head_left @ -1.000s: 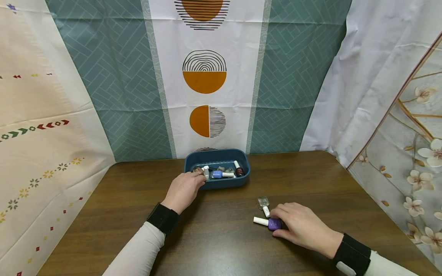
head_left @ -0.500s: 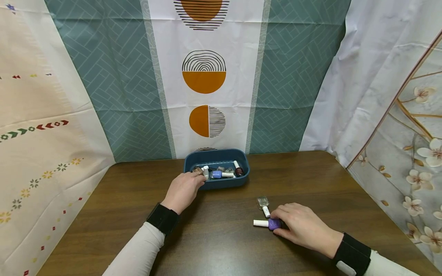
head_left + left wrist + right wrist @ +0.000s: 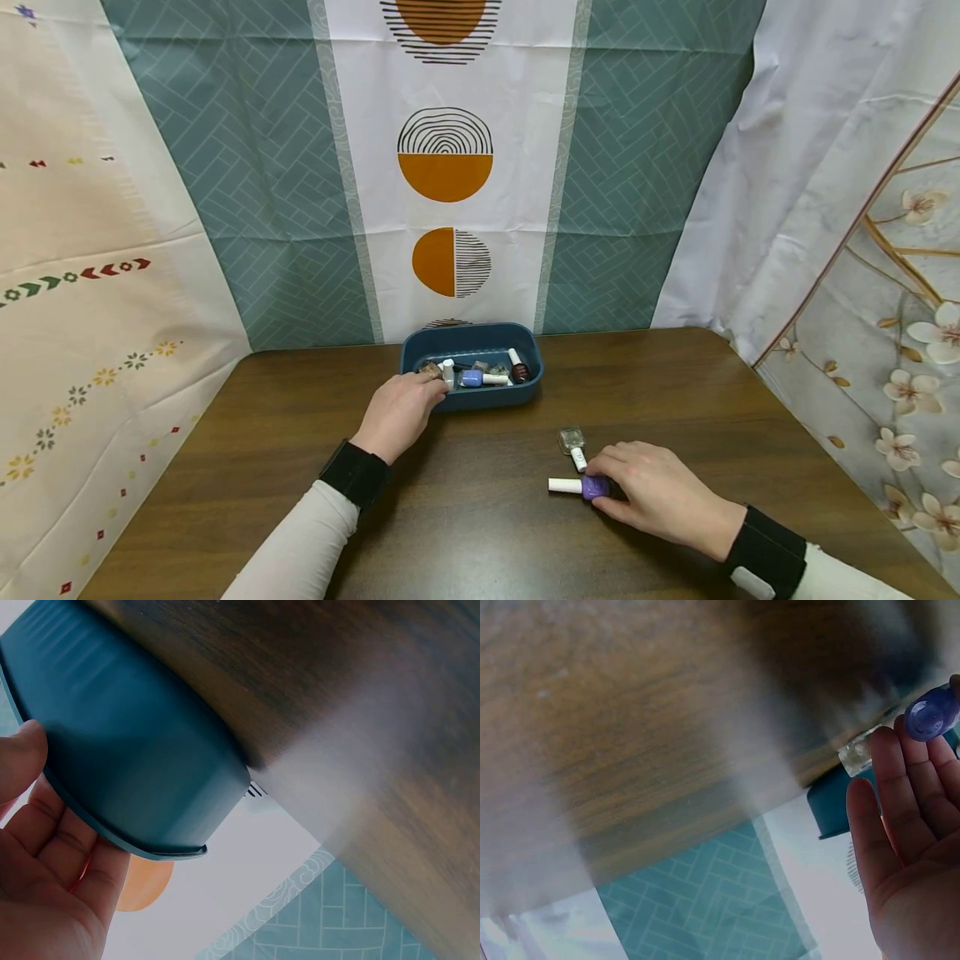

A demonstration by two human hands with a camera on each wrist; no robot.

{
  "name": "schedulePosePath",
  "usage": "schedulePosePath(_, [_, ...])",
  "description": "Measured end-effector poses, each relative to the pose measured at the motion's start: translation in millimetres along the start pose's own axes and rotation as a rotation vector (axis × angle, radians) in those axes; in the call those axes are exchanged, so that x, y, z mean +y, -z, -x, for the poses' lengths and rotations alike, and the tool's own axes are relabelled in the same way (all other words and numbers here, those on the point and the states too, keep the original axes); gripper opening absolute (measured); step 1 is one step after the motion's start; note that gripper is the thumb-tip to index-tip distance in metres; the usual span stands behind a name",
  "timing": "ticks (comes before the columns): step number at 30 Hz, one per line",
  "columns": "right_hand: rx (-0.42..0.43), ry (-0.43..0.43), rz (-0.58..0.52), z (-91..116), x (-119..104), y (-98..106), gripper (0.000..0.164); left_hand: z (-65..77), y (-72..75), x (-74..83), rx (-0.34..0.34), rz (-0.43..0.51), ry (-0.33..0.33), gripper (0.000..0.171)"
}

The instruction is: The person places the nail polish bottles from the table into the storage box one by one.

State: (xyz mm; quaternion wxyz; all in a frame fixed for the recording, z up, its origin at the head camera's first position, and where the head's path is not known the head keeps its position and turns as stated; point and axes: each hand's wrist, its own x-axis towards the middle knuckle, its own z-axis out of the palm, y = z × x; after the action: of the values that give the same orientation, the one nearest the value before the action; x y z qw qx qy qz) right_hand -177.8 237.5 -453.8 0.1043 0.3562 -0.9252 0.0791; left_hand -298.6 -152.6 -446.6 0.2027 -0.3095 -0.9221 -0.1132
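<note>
At the far side of the table, my left hand (image 3: 399, 417) holds the near left rim of a blue plastic bin (image 3: 491, 400). The left wrist view shows the thumb at the rim and the fingers reaching over it. In the bin lie several nail polish bottles, among them a periwinkle bottle (image 3: 471, 379) and a dark red bottle (image 3: 520, 372). On the right, my right hand (image 3: 660, 492) pinches a purple nail polish bottle (image 3: 595, 487) between thumb and fingers, its white cap pointing left. Just behind it lies a clear glittery nail polish bottle (image 3: 572, 440) with a white cap.
The brown wooden table (image 3: 465, 533) ends at a patterned curtain (image 3: 457, 250) directly behind the bin. Patterned cloths hang along the left and right sides too.
The purple nail polish bottle has turned slightly in my right hand, so its white cap now lies level instead of tilted. My left hand has stayed at the bin.
</note>
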Motion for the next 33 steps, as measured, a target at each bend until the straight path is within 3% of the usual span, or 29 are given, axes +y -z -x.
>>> schedulePosePath(10, [0.081, 0.03, 0.009, -8.6, 0.4, 9.2, 0.034, -0.8, -0.4, -1.0, -0.009, -0.005, 0.013, 0.012])
schedulePosePath(33, [0.074, -0.011, -0.015, -19.3, 5.5, 19.9, 0.037, -0.4, -1.6, -1.8, -0.007, -0.015, -0.001, 0.013])
